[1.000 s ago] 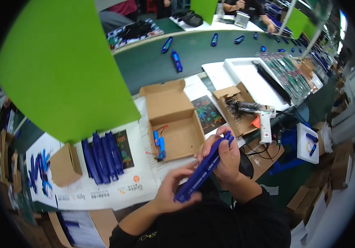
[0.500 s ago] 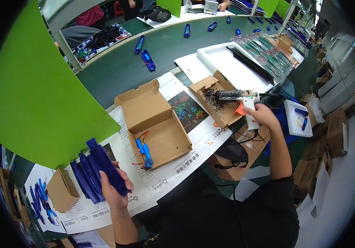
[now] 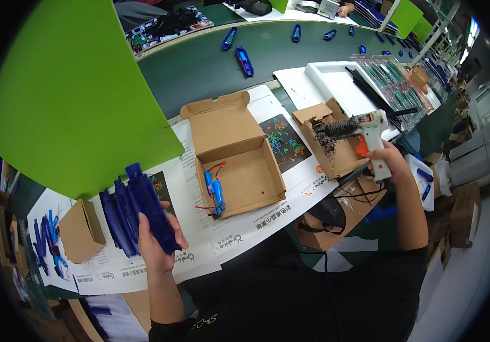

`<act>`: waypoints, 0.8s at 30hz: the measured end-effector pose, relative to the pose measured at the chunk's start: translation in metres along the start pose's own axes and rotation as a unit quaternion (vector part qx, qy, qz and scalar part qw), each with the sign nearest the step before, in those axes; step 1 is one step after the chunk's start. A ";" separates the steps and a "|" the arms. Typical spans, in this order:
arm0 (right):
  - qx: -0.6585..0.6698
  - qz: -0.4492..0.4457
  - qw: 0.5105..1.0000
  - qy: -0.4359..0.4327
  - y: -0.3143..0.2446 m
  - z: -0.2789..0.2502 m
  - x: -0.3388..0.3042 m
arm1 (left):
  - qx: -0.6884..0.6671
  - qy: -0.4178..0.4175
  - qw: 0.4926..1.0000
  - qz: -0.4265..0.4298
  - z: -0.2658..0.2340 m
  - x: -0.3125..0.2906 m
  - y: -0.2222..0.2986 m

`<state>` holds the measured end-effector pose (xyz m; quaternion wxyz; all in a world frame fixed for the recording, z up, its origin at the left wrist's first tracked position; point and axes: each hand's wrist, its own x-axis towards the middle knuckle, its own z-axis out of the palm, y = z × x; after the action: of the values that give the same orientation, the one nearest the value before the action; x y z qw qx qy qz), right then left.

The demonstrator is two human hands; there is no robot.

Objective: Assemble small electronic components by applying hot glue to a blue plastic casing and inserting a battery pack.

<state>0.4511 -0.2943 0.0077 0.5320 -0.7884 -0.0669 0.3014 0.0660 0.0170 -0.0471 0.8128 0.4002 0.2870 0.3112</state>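
Note:
My left hand [image 3: 159,248] is closed around a dark blue plastic housing [image 3: 149,206], long and hollow-looking, held tilted above the paper-covered table. Beside it, more blue housings [image 3: 120,219] stand side by side. On the right, my right hand [image 3: 394,162] grips the handle of a white hot glue gun [image 3: 375,137] with an orange trigger. Its dark, coil-wrapped front end points left over a small open cardboard box [image 3: 344,159], which has black stringy residue inside. Between my hands sits a larger open cardboard box [image 3: 250,174]; blue cylindrical batteries [image 3: 215,194] with red wires lie in it.
A green divider [image 3: 79,108] rises at the left. Behind the table runs a green conveyor [image 3: 193,74] with blue housings on it. A white foam tray [image 3: 336,85] and bagged green circuit boards [image 3: 396,82] lie back right. A folded cardboard piece [image 3: 82,231] stands far left.
The head view has shifted, so the table appears moved right and up. The glue gun has tilted, its front end lower over the small box. My left hand still holds the blue housing.

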 end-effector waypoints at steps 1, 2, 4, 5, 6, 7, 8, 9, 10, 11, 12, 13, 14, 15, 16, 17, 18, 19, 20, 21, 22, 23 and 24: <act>-0.012 -0.018 1.000 0.006 0.002 -0.004 0.000 | 0.006 0.004 1.000 -0.002 0.003 0.001 -0.001; -0.033 -0.067 0.997 0.036 0.000 -0.003 -0.006 | 0.007 -0.002 1.000 -0.001 0.001 -0.001 -0.002; -0.016 -0.138 0.987 0.082 -0.001 -0.014 -0.020 | -0.002 -0.005 1.000 -0.012 0.002 0.001 -0.003; 0.027 -0.161 0.983 0.085 0.001 -0.020 -0.027 | -0.007 -0.006 1.000 -0.018 0.001 0.002 -0.002; 0.058 -0.141 0.985 0.075 0.001 -0.022 -0.033 | -0.020 -0.018 0.999 -0.023 0.003 0.003 -0.002; 0.088 -0.120 0.987 0.058 0.002 -0.021 -0.038 | -0.042 -0.027 0.998 -0.044 0.003 0.004 -0.002; 0.061 -0.108 0.990 0.071 0.005 -0.037 -0.045 | -0.065 -0.031 0.996 -0.059 0.002 0.005 -0.003; 0.039 -0.100 0.992 0.071 0.008 -0.050 -0.044 | -0.083 -0.029 0.994 -0.063 0.004 0.003 -0.001; 0.064 -0.174 0.980 0.069 0.001 -0.036 -0.056 | -0.084 -0.011 0.992 -0.094 0.012 0.008 0.001; 0.091 -0.246 0.963 0.063 -0.007 -0.017 -0.068 | -0.087 0.009 0.989 -0.122 0.023 0.010 0.000; 0.083 -0.273 0.957 0.055 -0.013 -0.004 -0.077 | -0.095 -0.010 0.987 -0.129 0.026 0.011 -0.004; 0.079 -0.303 0.948 0.051 -0.019 0.009 -0.084 | -0.101 -0.036 0.985 -0.133 0.029 0.014 -0.007; 0.100 -0.327 0.940 0.018 -0.026 0.023 -0.093 | -0.100 -0.055 0.984 -0.138 0.035 0.016 -0.009; 0.147 -0.322 0.934 -0.038 -0.028 0.037 -0.095 | -0.107 -0.080 0.982 -0.137 0.037 0.018 -0.013; 0.193 -0.316 0.924 -0.091 -0.030 0.050 -0.097 | -0.109 -0.084 0.981 -0.140 0.038 0.018 -0.016; 0.238 -0.310 0.910 -0.139 -0.032 0.061 -0.101 | -0.110 -0.092 0.979 -0.145 0.041 0.019 -0.018; 0.211 -0.292 0.917 -0.170 -0.035 0.075 -0.106 | -0.101 -0.087 0.980 -0.147 0.045 0.018 -0.019; 0.181 -0.274 0.922 -0.204 -0.040 0.091 -0.110 | -0.096 -0.080 0.981 -0.147 0.048 0.017 -0.019; 0.162 -0.275 0.917 -0.238 -0.041 0.102 -0.110 | -0.087 -0.075 0.982 -0.151 0.052 0.017 -0.019; 0.143 -0.275 0.911 -0.271 -0.042 0.113 -0.111 | -0.083 -0.082 0.982 -0.151 0.055 0.017 -0.020; 0.145 -0.255 0.913 -0.282 -0.045 0.126 -0.114 | -0.082 -0.083 0.982 -0.149 0.054 0.016 -0.022; 0.150 -0.236 0.915 -0.292 -0.049 0.137 -0.118 | -0.079 -0.085 0.983 -0.145 0.053 0.015 -0.023; 0.146 -0.234 0.912 -0.303 -0.053 0.146 -0.120 | -0.072 -0.084 0.983 -0.147 0.052 0.015 -0.025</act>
<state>0.2853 -0.2062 0.0664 0.6504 -0.5349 -0.3626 0.3992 0.1192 -0.0087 -0.0439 0.8977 0.3186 0.2502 0.1730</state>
